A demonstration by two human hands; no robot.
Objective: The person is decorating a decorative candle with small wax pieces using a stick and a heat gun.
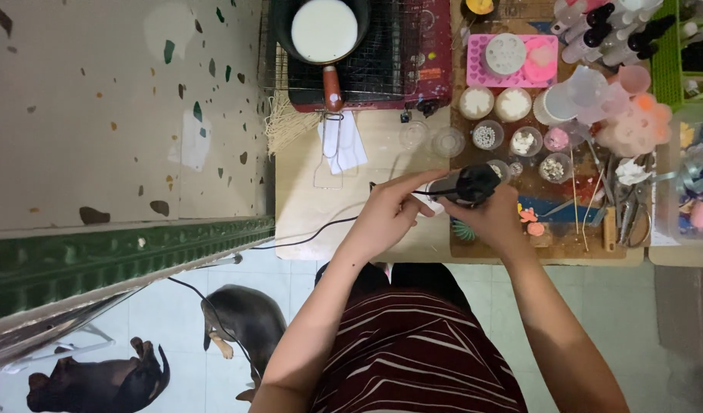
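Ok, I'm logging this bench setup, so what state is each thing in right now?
Black corded tool: held in both hands, cord trailing left.
Left hand: fingers closed on the tool's rear end.
Right hand: gripping the tool from below.
Pan: on the stove, full of white liquid.
Small round cups: open, holding white bits.

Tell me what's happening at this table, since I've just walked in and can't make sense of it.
A person holds a black corded tool in both hands over a wooden table. The right hand grips its body; the left hand steadies the cord end. Small bowls of beads, a pink mould and a pan of white liquid sit beyond. Two dogs lie on the floor.
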